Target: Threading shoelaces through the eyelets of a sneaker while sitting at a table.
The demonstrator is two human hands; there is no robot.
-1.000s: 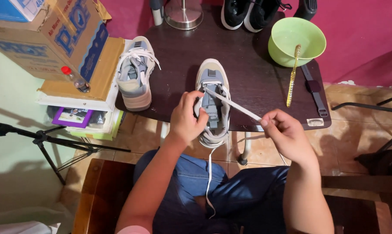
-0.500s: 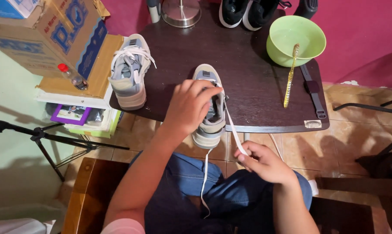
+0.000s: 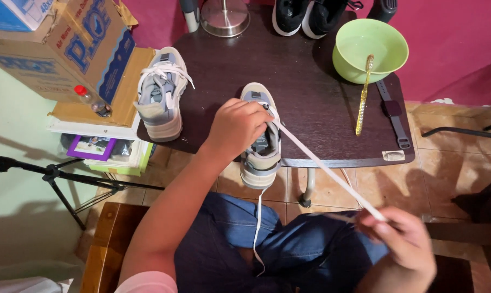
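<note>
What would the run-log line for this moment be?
left hand: steadying grey lace-up sneaker | right hand: pulling flat white shoelace taut | surface: dark wooden table

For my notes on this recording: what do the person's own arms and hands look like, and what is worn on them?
Both hands, left hand and right hand, are bare: no gloves or rings are visible. The forearms are uncovered. A short pale pink sleeve shows at the left upper arm. The right hand is blurred.

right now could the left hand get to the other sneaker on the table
Probably yes: the left hand rests on the near sneaker, and the laced sneaker stands just beside it with bare table between, nothing blocking.
</note>
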